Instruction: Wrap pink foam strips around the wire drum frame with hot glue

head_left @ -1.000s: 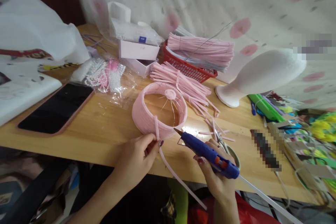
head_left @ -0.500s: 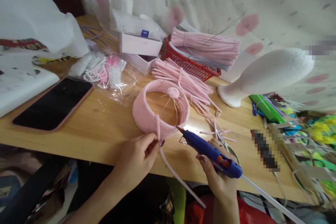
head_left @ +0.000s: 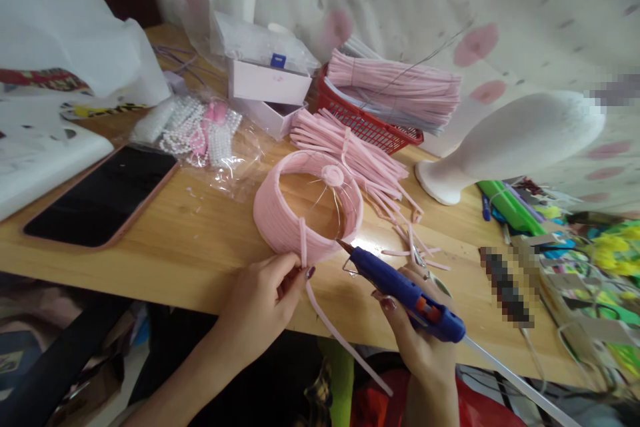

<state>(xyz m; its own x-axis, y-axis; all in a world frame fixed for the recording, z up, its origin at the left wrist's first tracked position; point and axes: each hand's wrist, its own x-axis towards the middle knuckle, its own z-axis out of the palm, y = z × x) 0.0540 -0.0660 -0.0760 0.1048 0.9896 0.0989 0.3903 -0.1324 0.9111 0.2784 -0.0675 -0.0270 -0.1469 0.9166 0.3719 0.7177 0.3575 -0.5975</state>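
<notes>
A round pink band [head_left: 273,213], built up from fuzzy strips like pipe cleaners, stands on the wooden table. A pink coil [head_left: 332,175] and thin glue threads show on its inner side. My left hand [head_left: 273,293] pinches a pink pipe cleaner [head_left: 336,333] at the band's near wall; its upper end lies over the rim and its long tail hangs past the table edge. In my right hand [head_left: 420,340] is a blue hot glue gun [head_left: 395,283], its nozzle close to the band's near right rim. A clear glue stick [head_left: 510,373] trails from its back.
Behind the band lie a bundle of pink pipe cleaners [head_left: 350,150] and a red basket [head_left: 370,123] of more. Scissors [head_left: 425,267] sit beside my right hand. Left are a phone [head_left: 103,197] and bagged pearl strings [head_left: 200,130]; right, a white foam head stand [head_left: 510,140].
Almost nothing differs; the whole view has shifted very slightly. Both hands keep the same hold, and the glue gun's nozzle stays near the rim.
</notes>
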